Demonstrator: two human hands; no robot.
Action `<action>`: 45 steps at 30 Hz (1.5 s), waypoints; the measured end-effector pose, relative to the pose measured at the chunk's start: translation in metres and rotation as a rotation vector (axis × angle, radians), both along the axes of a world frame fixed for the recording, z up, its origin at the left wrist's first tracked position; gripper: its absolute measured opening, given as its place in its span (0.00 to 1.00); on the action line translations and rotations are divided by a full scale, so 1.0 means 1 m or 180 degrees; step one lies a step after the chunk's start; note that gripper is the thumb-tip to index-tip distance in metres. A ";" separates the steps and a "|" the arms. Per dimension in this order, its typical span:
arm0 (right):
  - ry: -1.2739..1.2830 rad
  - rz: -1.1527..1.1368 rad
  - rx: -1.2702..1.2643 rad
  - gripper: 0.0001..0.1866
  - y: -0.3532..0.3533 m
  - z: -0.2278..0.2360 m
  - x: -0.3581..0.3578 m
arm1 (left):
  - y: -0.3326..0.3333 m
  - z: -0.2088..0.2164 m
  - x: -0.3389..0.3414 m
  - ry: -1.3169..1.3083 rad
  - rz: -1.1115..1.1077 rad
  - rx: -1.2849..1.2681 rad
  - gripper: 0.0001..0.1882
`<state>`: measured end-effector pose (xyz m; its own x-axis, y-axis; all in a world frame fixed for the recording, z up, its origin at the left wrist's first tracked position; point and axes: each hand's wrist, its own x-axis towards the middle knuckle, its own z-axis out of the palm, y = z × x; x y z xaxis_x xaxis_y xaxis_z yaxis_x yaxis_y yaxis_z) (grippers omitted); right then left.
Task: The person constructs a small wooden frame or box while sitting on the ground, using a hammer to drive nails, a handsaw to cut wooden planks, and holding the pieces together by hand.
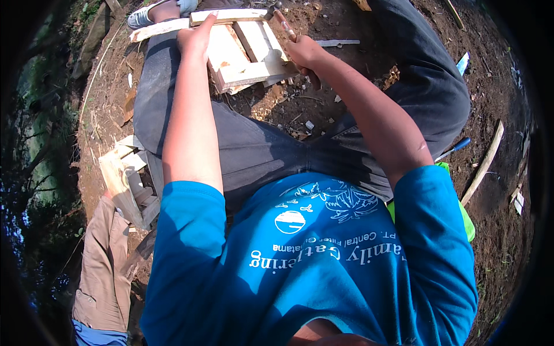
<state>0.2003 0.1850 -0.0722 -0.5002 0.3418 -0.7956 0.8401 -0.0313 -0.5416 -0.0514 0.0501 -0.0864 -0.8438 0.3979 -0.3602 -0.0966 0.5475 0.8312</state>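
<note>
While the right hand (306, 53) had its grip closed round the brown handle of a hammer (281, 22), near the top center of the frame, the left hand (195, 39) laid its thumb over a pale wooden strip (242, 15); its fingers were mostly hidden, so I could not tell how far that grip was closed. The hammer's head was near the strip's right end, though whether they touched was unclear. Below the strip, at upper center, was a slatted wooden frame (254, 73), and a second strip (158, 29) reached out toward the upper left.

Right of the right hand, a thin pale stick (345, 42) lay on the brown soil (109, 106). Dark trousers (254, 141) spread across the middle, above a blue shirt (323, 282) with white print. At center left was another slatted frame (118, 179), just above a brown-clothed limb (98, 259) of another person. A blue-handled tool (459, 145) and a curved branch (485, 164) showed at center right.
</note>
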 end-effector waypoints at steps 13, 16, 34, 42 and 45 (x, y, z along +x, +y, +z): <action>0.1232 -0.2292 -0.0443 0.13 -0.015 0.107 0.119 | -0.043 0.018 0.015 -0.1593 0.0061 0.1277 0.29; 0.1290 -0.2440 -0.0361 0.12 -0.018 0.104 0.124 | -0.045 0.031 0.027 -0.1365 -0.0207 0.1602 0.30; 0.1436 -0.0597 0.1169 0.19 -0.045 0.089 0.099 | -0.045 0.042 0.044 -0.1389 0.0493 0.1122 0.25; 0.1576 -0.0575 0.0540 0.25 -0.064 0.109 0.064 | -0.063 0.020 0.042 -0.1424 0.0428 0.1615 0.33; 0.1320 -0.0292 0.0737 0.24 -0.057 0.108 0.047 | -0.057 0.022 0.055 -0.0928 0.0471 0.1488 0.33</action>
<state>0.2472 0.1283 0.0356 -0.7187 0.5440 -0.4331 0.5511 0.0659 -0.8318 0.0031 -0.0067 -0.0645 -0.7947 0.4562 -0.4005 -0.4060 0.0911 0.9093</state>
